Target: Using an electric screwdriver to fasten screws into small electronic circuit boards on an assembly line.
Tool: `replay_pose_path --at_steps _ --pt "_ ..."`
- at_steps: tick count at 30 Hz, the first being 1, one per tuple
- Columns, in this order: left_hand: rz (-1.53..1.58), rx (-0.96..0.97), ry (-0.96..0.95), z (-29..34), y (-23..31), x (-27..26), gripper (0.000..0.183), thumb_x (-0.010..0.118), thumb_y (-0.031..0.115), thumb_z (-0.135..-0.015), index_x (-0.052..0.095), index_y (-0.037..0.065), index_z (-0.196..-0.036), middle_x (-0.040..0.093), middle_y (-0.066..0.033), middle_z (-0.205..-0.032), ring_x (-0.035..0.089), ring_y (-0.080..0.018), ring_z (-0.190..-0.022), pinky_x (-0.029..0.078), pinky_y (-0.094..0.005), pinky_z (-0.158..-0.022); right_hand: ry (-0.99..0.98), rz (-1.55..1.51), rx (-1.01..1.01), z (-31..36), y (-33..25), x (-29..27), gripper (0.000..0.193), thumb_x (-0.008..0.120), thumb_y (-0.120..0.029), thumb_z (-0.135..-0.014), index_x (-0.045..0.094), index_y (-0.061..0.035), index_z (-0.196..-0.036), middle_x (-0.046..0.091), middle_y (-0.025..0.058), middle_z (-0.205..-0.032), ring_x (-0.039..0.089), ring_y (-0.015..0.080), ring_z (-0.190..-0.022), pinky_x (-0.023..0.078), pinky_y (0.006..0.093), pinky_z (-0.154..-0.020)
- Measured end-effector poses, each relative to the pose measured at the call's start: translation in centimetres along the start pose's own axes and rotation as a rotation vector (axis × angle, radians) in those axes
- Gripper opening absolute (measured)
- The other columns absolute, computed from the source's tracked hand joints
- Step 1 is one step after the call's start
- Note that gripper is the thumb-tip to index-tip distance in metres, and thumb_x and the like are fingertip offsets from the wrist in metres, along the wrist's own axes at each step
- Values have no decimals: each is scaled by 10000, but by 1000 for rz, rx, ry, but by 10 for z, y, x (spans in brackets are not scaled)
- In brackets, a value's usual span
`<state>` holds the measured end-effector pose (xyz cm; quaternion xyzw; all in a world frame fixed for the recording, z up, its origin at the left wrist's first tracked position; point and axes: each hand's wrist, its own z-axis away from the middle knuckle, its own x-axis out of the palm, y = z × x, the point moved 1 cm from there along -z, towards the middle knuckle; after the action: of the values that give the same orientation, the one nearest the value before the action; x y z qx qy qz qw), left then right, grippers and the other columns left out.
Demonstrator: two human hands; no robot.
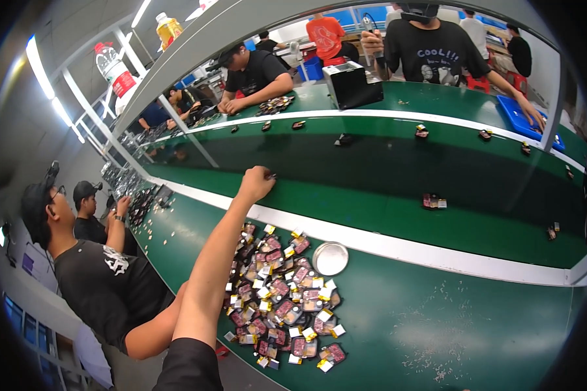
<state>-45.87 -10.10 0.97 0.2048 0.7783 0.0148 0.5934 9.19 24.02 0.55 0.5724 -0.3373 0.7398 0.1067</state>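
My left hand (257, 184) reaches over the near side of the green conveyor belt (346, 205), its arm stretched up from the lower edge. The fingers are closed, and a small dark part (272, 176) shows at their tips; most of it is hidden. Under and to the right of my forearm lies a heap of small electronic units (284, 300), with dark cases, reddish circuit boards and silver-and-yellow battery pieces. At the heap's far right edge sits a round metal lid or dish (331, 259). My right hand is out of view.
A white rail (398, 251) divides the green bench (385, 313) from the belt, which carries scattered units (434, 201). Whitish bits (437, 332) lie on the bench at right. Close on my left sits a co-worker (104, 287); others work across the belt, beside a black box (353, 86).
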Motion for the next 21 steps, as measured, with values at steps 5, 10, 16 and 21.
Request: replay_pose_path --at_steps 5,10,16,21 --pt "324 438 -117 79 142 -28 233 644 105 -809 658 0 -1017 655 -144 -961 641 -235 -769 528 -316 -702 5 -6 -9 -4 2 -1 128 568 -69 -829 445 -52 -800 363 33 -682 367 126 -567 326 274 -591" --pt "384 975 -413 244 243 -51 305 595 71 -807 560 -43 -1087 532 -155 -1151 544 -305 -1024 495 -351 -826 -17 9 2 -4 1 2 131 568 -72 -826 442 -52 -798 355 30 -676 345 120 -555 307 275 -592" --pt "410 1197 -244 358 274 -34 409 575 57 -759 517 -158 -1103 525 -210 -1127 526 -292 -1036 507 -290 -783 25 57 19 18 -2 0 107 555 -78 -824 455 -52 -796 341 20 -654 339 112 -547 304 270 -575" --pt "430 1080 -312 368 281 -39 345 574 114 -699 601 -116 -956 548 -156 -1056 504 -265 -1020 470 -286 -835 11 50 54 34 1 -1 113 551 -114 -841 460 -54 -810 353 21 -652 346 114 -535 319 262 -553"
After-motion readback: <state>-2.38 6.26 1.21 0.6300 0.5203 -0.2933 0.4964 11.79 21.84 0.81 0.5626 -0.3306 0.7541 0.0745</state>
